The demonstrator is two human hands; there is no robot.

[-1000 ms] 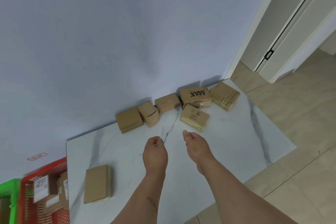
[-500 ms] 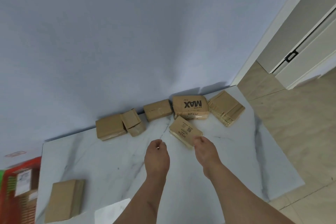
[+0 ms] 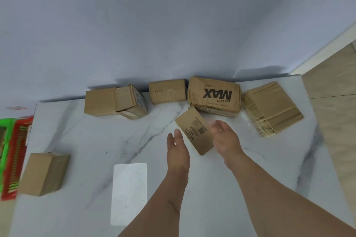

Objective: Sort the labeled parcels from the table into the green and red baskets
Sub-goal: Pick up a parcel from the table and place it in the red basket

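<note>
At the centre of the frame the right hand (image 3: pixel 224 138) is gripping the right edge of a small MYFA parcel (image 3: pixel 194 133), its fingers curling on that side, though the hand is blurred and how far they wrap round the parcel is not showing. The parcel is tilting, printed face up, probably so that the marking can be read before a basket is chosen. The left hand (image 3: pixel 177 149) is hovering just beside the parcel's lower left edge, its grip loose and holding nothing, seemingly ready to steady the parcel. Whether it is touching the cardboard is hard to tell.

Other parcels are lying along the wall at the back of the desk (image 3: pixel 250 169): the big MAX parcel (image 3: pixel 213 98) is sitting just above the held one. At the far left edge of the frame the red basket (image 3: pixel 13 159) and green basket (image 3: pixel 5 123) are standing well apart from the hands, so the parcel is facing a long carry leftward
</note>
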